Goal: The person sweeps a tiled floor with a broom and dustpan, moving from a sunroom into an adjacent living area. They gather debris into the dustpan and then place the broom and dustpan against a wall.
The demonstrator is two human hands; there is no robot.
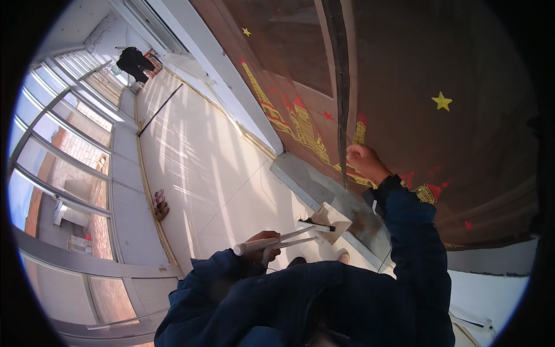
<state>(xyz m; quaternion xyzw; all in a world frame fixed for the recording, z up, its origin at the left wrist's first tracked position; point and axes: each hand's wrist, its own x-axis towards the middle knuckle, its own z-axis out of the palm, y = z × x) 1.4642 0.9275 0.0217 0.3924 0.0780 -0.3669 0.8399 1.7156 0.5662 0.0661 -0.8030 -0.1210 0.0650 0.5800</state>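
Observation:
My left hand is closed around the pale handles of a broom and a long-handled dustpan. The broom head lies over the dustpan's pan, low beside a grey door sill. Out to the right, my right hand has its fingers curled on the edge of a brown sheer door curtain, beside its dark vertical strip. Yellow and red embroidered towers and stars decorate the curtain. My fingertips partly cover the cloth they grip.
A pale tiled floor runs along a windowed wall. Several shoes sit by that wall. A person in dark clothes bends over at the far end. A white wall edge borders the doorway.

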